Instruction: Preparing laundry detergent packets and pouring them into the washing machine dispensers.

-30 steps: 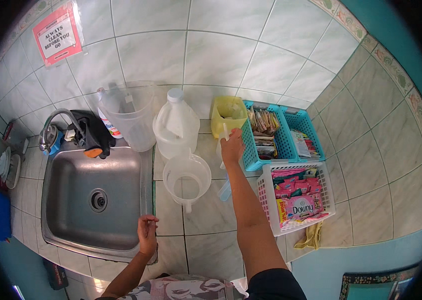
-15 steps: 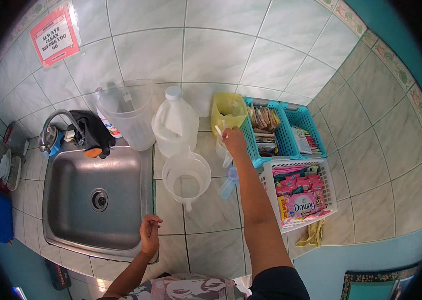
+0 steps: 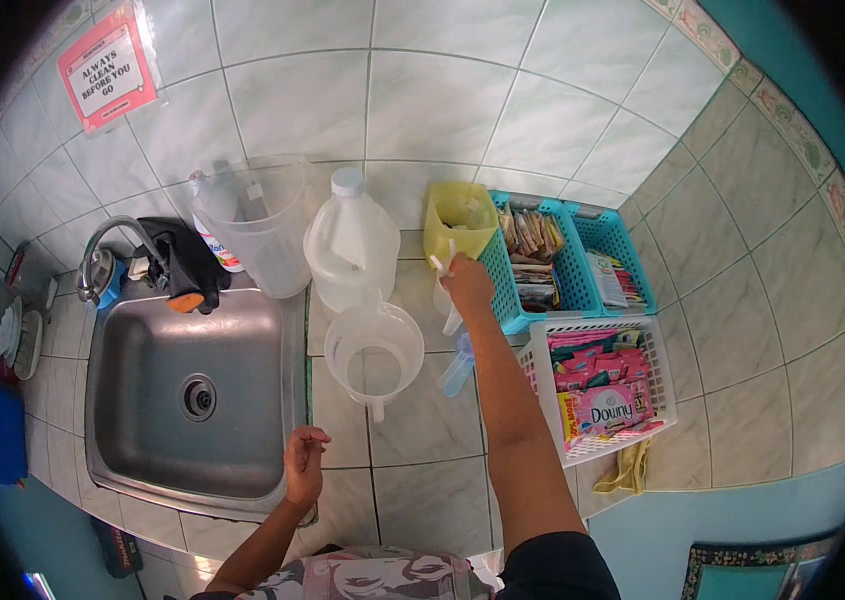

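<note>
My right hand (image 3: 469, 284) reaches over the counter with its fingers closed round a small white plastic container (image 3: 445, 303); thin white ends stick up beside the fingers, and the rest is partly hidden by the hand. Close to that forearm lies a translucent blue scoop (image 3: 458, 368). A clear plastic pitcher (image 3: 405, 330) stands at the counter's middle, in front of a white translucent jug (image 3: 353, 245) with a white cap. My left hand (image 3: 305, 465) hovers by the sink's right edge, fingers loosely bent and apart, holding nothing.
On the left is a steel sink (image 3: 143, 420) with a curved faucet (image 3: 108, 235). A tall clear container (image 3: 261, 230) stands behind. To the right are a yellow bin (image 3: 458, 225), turquoise baskets (image 3: 495, 262) of packets, a white basket (image 3: 665, 395) with pink sachets and a yellow cloth (image 3: 626, 468).
My right hand and the white container have shifted very slightly. My left hand has risen a little near the sink edge. The things on the counter stay in place.
</note>
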`<state>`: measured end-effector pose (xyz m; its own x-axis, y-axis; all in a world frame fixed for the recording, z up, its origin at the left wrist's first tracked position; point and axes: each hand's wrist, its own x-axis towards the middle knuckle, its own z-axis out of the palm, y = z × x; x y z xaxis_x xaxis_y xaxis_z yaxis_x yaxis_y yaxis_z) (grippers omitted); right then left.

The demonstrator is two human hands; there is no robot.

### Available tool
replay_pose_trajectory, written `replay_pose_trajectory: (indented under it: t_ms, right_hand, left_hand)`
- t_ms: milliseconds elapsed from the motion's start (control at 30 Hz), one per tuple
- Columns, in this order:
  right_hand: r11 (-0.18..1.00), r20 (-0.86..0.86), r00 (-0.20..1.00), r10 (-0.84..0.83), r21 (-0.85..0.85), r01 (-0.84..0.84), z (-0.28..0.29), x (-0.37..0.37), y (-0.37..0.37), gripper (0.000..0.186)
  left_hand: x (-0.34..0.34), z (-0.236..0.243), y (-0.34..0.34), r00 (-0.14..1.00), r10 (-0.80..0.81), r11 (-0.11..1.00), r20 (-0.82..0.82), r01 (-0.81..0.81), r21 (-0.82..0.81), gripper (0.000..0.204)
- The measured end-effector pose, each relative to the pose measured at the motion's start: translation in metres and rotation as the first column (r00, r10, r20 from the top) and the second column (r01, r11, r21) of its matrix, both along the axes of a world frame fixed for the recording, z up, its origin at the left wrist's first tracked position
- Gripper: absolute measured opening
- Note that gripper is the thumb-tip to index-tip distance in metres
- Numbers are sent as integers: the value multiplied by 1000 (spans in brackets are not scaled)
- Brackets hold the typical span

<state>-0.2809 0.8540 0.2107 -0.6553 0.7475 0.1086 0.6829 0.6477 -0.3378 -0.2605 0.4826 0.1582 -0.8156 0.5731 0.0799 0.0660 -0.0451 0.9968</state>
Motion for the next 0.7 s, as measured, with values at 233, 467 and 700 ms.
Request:
replay_pose_trajectory:
  t_ms: [233,467,700]
  right_hand:
    - [986,130,988,82,130,-99,-14,0,4,18]
    - [989,-263,959,108,128,-77,19,21,17,18]
    - [993,-689,715,118,70,-97,111,112,-60,14]
  left_hand:
    - [2,8,-2,878,-125,990,-462,81,-115,27]
    - [43,38,46,789,-441,879,-429,477,-26,29]
    - [53,50,174,971,-238,956,4,233,179,35]
